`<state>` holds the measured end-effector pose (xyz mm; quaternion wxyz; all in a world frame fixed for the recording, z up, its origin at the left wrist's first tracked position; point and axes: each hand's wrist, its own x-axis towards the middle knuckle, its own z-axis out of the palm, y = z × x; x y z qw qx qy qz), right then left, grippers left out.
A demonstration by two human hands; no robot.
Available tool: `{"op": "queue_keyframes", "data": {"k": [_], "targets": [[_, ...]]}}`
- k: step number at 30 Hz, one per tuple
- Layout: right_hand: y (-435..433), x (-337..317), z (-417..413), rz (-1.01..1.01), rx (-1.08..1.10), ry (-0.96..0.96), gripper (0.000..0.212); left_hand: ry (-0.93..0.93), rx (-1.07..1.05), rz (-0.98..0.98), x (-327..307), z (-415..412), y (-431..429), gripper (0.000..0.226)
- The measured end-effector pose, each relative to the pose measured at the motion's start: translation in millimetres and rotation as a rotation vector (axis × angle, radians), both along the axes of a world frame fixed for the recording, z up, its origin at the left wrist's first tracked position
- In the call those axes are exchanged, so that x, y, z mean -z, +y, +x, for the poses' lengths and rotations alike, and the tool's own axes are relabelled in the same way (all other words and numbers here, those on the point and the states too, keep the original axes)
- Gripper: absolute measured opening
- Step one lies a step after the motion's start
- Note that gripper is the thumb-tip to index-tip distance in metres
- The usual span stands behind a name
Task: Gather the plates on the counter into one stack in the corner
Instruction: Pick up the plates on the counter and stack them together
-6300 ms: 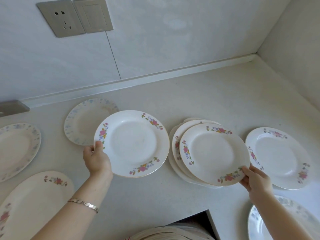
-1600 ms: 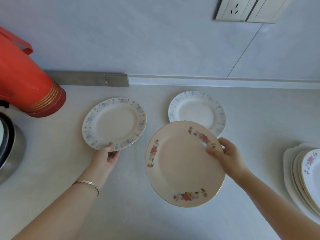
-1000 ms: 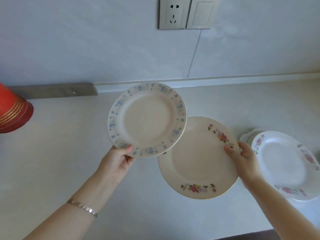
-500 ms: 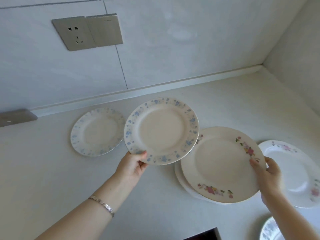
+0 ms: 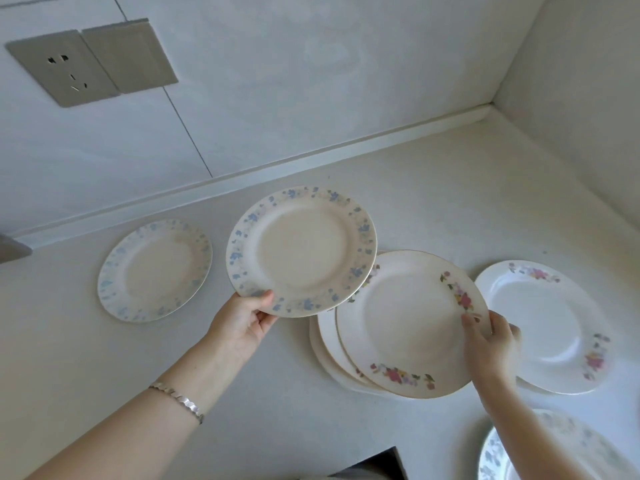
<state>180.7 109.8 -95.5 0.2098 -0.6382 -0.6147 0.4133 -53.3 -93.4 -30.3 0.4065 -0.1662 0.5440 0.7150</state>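
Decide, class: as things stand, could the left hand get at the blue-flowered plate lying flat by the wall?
Probably not yet. The path to the flat blue plate looks clear, but the left hand is already gripping another blue-rimmed plate by its edge, so it would likely need to set that down first.

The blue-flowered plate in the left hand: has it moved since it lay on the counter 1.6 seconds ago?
Yes. The blue-flowered plate is now off the counter, carried right, overlapping the stack near the corner.

Blue-flowered plate (image 5: 568, 452) cut by bottom edge; stack (image 5: 332, 351) mostly covered.
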Motion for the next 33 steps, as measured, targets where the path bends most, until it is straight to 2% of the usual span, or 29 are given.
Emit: {"op": "queue_keyframes", "data": {"k": [9, 12, 13, 16, 18, 20, 21, 23, 25, 26, 29, 33], "targets": [[-23.8, 12.1, -24.2, -0.077, -0.015, 0.036, 0.047, 0.031, -0.005, 0.024, -1.7, -10.2, -23.3, 0.032], [-27.1, 13.4, -29.3, -0.112, -0.076, 0.037, 0.062, 0.031, -0.033, 0.011, 0.1, -9.0, -31.1, 0.032], [-27.7, 12.2, -30.5, -0.131, -0.083, 0.022, 0.063, 0.029, -0.036, 0.006, 0.7, -7.7, -32.8, 0.032], [-25.4, 7.5, -32.5, -0.152, -0.118, -0.032, 0.047, 0.019, -0.031, -0.006, 2.3, -2.7, -34.6, 0.032], [-24.3, 6.0, -31.6, -0.141, -0.140, -0.096, 0.053, 0.020, -0.008, -0.026, 3.3, -0.6, -34.0, 0.031], [-26.2, -0.7, -32.8, -0.041, -0.159, -0.172, 0.063, 0.033, 0.047, -0.059, 3.2, 0.3, -32.3, 0.031], [-28.2, -7.0, -34.9, 0.012, -0.184, -0.137, 0.062, 0.046, 0.088, -0.085, 2.9, 0.8, -31.3, 0.031], [-33.0, -24.8, -42.9, 0.020, -0.262, 0.046, 0.052, 0.085, 0.183, -0.141, 2.1, 3.2, -28.4, 0.030], [-34.8, -42.3, -53.0, -0.090, -0.304, 0.223, 0.048, 0.124, 0.284, -0.174, 0.8, 9.1, -23.1, 0.028], [-33.2, -46.4, -56.0, -0.111, -0.313, 0.244, 0.049, 0.141, 0.328, -0.184, 0.2, 13.6, -19.2, 0.028], [-25.8, -49.6, -53.0, -0.047, -0.325, 0.081, 0.056, 0.206, 0.449, -0.213, -0.9, 28.9, -5.5, 0.029], [-17.0, -45.0, -30.6, 0.023, -0.248, -0.085, 0.064, 0.389, 0.669, -0.302, 3.6, 34.7, 12.7, 0.026]]}}
